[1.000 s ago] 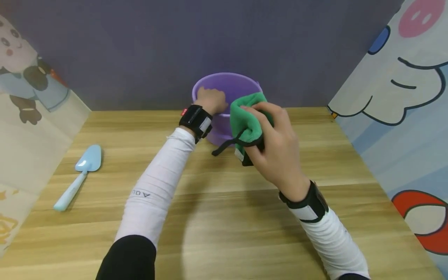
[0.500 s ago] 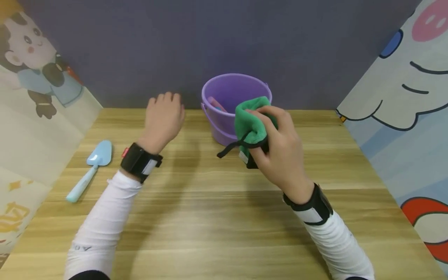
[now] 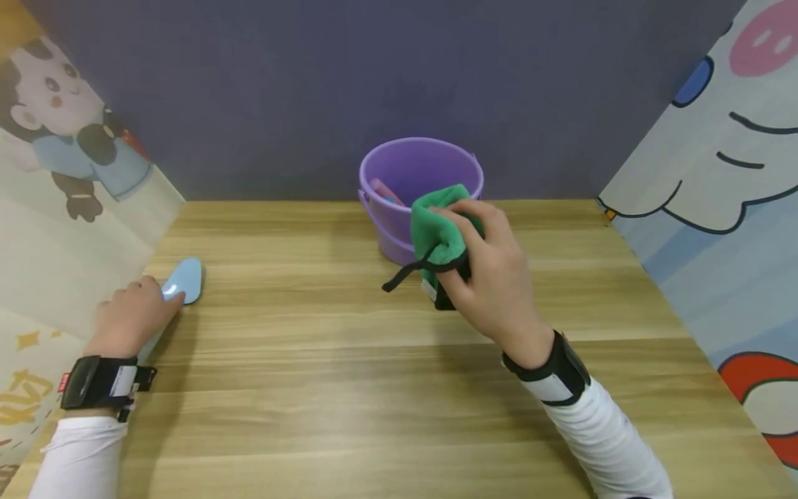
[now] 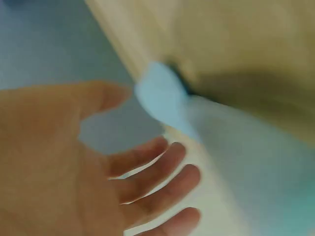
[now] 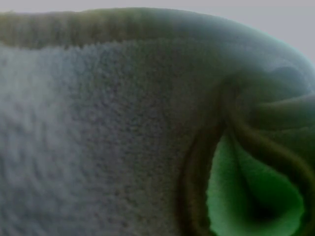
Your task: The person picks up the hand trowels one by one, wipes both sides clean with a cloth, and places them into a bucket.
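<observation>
My left hand (image 3: 134,315) is over a light blue garden trowel (image 3: 185,281) at the table's left side and covers most of its handle. In the left wrist view, thumb and fingers (image 4: 147,169) are spread apart, with the blurred trowel (image 4: 160,93) just beyond the fingertips. My right hand (image 3: 495,277) grips a bunched green towel (image 3: 436,225) with black edging and a hanging black loop, held in front of a purple bucket (image 3: 389,242). Folds of this towel (image 5: 123,123) fill the right wrist view, and the hand does not show there.
The bucket stands at the back of the wood-grain table (image 3: 349,374), by a dark grey wall (image 3: 280,104). A pink and blue item (image 3: 386,191) lies inside it. Cartoon-printed panels (image 3: 717,208) flank the table on both sides.
My left hand has come out of the bucket and swung left and toward me, down to the trowel. The right hand keeps its grip on the towel, almost in place.
</observation>
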Motion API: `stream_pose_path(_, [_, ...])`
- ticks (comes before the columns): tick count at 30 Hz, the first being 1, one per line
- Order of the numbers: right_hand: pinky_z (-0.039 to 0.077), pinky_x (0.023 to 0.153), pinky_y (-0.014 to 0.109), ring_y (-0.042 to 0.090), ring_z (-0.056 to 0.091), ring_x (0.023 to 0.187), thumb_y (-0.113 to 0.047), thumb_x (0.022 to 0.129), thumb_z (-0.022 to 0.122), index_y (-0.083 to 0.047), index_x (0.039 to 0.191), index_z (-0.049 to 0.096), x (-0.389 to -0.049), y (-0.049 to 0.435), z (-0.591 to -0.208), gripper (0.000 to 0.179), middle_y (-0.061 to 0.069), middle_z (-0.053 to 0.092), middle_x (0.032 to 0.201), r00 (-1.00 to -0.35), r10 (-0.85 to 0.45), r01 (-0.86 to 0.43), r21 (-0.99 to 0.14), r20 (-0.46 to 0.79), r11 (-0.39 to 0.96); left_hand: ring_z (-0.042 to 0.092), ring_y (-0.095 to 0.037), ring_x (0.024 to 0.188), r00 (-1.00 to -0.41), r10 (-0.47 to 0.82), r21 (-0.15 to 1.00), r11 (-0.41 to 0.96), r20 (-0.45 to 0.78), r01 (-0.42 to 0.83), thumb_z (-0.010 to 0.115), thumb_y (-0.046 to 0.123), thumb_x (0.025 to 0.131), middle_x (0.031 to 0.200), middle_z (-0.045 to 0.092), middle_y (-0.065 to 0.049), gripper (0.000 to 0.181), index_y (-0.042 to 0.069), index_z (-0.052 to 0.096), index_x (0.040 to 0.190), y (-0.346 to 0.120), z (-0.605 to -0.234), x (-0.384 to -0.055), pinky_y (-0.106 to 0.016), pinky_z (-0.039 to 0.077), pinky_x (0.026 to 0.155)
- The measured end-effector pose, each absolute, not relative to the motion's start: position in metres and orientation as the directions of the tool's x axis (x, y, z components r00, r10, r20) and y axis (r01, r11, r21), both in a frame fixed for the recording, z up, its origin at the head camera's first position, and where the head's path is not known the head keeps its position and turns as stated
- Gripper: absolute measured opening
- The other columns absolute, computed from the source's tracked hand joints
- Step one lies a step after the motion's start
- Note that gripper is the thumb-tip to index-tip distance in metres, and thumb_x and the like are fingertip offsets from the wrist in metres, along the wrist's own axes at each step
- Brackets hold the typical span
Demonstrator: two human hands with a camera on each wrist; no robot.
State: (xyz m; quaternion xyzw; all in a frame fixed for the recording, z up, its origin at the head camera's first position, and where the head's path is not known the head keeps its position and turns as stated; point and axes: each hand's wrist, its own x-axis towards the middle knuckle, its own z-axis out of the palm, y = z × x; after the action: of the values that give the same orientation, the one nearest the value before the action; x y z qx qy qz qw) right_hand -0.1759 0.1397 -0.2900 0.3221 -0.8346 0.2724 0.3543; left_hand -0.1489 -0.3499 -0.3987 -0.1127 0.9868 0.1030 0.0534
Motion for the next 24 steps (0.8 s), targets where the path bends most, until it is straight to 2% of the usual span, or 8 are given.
stream_pose_path(4, [0.048,0.102,0.051,0.036,0.056,0.121,-0.027,0.090,0.061,-0.010,0.129,0.067,-0.175,0.140,-0.290,0.044,0.018,0.059,0.130,-0.538,-0.345,-0.733,-0.225,0.769,0.642,0.055,-0.038,0.065,-0.960,-0.199,0.208,0.948,-0.197,-0.240,0.044,0.038,0.104,0.073,0.052,-0.023,0.054,-0.011,0.051,0.085,-0.362,-0.410,-0.136,-0.046,0.041,0.055])
stream_pose_path(8, [0.048,0.103,0.051,0.037,0.056,0.121,-0.024,0.089,0.061,-0.008,0.130,0.066,-0.176,0.142,-0.288,0.044,0.020,0.059,0.130,-0.525,-0.351,-0.744,-0.216,0.775,0.633,0.048,-0.027,0.059,-0.974,-0.168,0.235,0.951,-0.153,-0.201,0.045,0.031,0.105,0.067,0.047,-0.013,0.043,-0.007,0.050,0.085,-0.365,-0.420,-0.131,-0.038,0.036,0.051])
stream_pose_path(11, [0.047,0.105,0.050,0.038,0.056,0.122,-0.023,0.090,0.060,-0.004,0.129,0.066,-0.179,0.145,-0.284,0.044,0.022,0.058,0.128,-0.523,-0.332,-0.738,-0.223,0.785,0.636,0.046,-0.025,0.057,-0.979,-0.158,0.279,0.942,-0.127,-0.188,0.047,0.027,0.104,0.065,0.046,-0.011,0.038,-0.006,0.049,0.086,-0.364,-0.424,-0.129,-0.036,0.035,0.048])
stream_pose_path(16, [0.046,0.106,0.048,0.037,0.057,0.123,-0.026,0.092,0.059,-0.003,0.127,0.067,-0.181,0.151,-0.279,0.042,0.023,0.058,0.128,-0.539,-0.279,-0.715,-0.256,0.794,0.651,0.046,-0.026,0.056,-0.982,-0.154,0.339,0.923,-0.112,-0.184,0.046,0.029,0.103,0.066,0.046,-0.011,0.040,-0.006,0.048,0.084,-0.356,-0.427,-0.126,-0.038,0.037,0.045])
stream_pose_path(22, [0.046,0.106,0.048,0.036,0.057,0.123,-0.025,0.093,0.058,-0.003,0.128,0.066,-0.180,0.156,-0.278,0.042,0.023,0.057,0.129,-0.550,-0.273,-0.707,-0.266,0.789,0.655,0.050,-0.027,0.059,-0.986,-0.160,0.396,0.903,-0.054,-0.168,0.038,0.035,0.107,0.073,0.052,-0.018,0.050,-0.015,0.047,0.106,-0.331,-0.422,-0.125,-0.037,0.038,0.045])
stream_pose_path(24, [0.046,0.105,0.048,0.036,0.057,0.122,-0.025,0.093,0.056,-0.002,0.128,0.066,-0.180,0.158,-0.277,0.043,0.024,0.057,0.129,-0.551,-0.261,-0.706,-0.276,0.792,0.652,0.049,-0.026,0.057,-0.988,-0.154,0.399,0.905,-0.007,-0.144,0.035,0.038,0.108,0.073,0.052,-0.017,0.053,-0.014,0.047,0.111,-0.319,-0.416,-0.125,-0.035,0.036,0.044])
